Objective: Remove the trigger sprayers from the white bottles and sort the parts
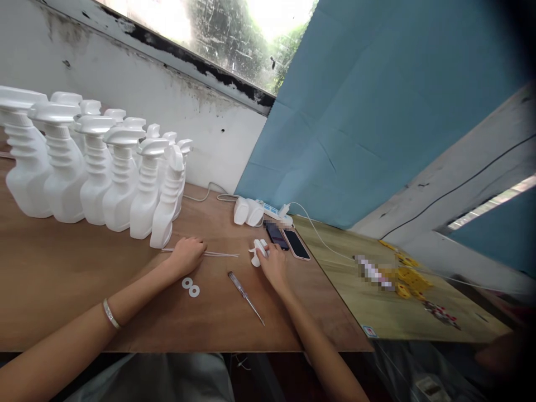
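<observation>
My left hand [188, 257] is closed over thin white tubes [221, 254] lying on the brown table, its fingertips partly hidden. My right hand [274, 263] has its fingers around small white plastic sprayer parts [255, 257] at the table's right side; the fingers cover some of them. Two flat white washers [194, 291] lie in front of my left hand. Between my forearms rests a screwdriver [240, 287] with a clear handle, its tip pointing towards me.
Rows of white spray bottles [121, 190] stand at the back left. White sprayer heads or caps [248, 212], a power strip [272, 212] and two phones [296, 244] sit behind my right hand. Yellow parts [412, 282] lie on the adjoining table, with a cable crossing it.
</observation>
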Tool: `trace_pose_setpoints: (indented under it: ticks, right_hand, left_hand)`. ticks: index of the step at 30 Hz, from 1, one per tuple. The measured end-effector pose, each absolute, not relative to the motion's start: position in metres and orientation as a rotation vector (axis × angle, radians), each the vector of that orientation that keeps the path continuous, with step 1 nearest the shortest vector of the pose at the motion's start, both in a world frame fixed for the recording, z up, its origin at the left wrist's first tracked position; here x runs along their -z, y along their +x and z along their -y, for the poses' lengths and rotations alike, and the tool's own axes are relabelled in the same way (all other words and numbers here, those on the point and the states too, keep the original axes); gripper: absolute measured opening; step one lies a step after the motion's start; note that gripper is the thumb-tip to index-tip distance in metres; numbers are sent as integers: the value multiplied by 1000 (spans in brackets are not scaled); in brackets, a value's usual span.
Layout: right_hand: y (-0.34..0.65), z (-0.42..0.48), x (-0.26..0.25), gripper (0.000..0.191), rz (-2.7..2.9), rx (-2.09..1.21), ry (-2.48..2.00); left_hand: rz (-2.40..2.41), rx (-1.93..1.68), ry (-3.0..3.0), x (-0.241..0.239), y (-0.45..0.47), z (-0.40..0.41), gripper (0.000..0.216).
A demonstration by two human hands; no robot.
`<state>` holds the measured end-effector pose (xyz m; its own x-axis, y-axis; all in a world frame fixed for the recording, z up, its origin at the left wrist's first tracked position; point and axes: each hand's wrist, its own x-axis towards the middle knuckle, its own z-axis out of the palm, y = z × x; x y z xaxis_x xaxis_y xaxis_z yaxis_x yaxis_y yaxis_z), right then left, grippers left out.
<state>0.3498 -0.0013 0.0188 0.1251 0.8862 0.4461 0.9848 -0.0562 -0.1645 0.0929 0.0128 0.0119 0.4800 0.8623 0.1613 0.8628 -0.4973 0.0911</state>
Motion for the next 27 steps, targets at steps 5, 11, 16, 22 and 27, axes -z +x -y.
trace_pose_setpoints:
  ticks: [5, 11, 16, 22, 27]
  right_hand:
    - [353, 13, -20, 22, 1812, 326, -1988]
    - [352, 13, -14, 27, 1818, 368, -1952]
    - [345, 15, -17, 28, 1773, 692, -1706]
    - [269, 3, -64, 16, 1995, 433, -1203]
    - [174, -32, -99, 37, 1855, -334, -1002]
  left_hand:
    - [1563, 304, -2702, -12, 93, -12, 21]
    - [1549, 310, -2702, -13, 92, -12, 20]
    - [1556, 317, -2687, -13, 94, -10, 22]
    - [1571, 314, -2683, -11, 95, -10, 21]
    - [1568, 327, -2692, -11, 93, -11, 20]
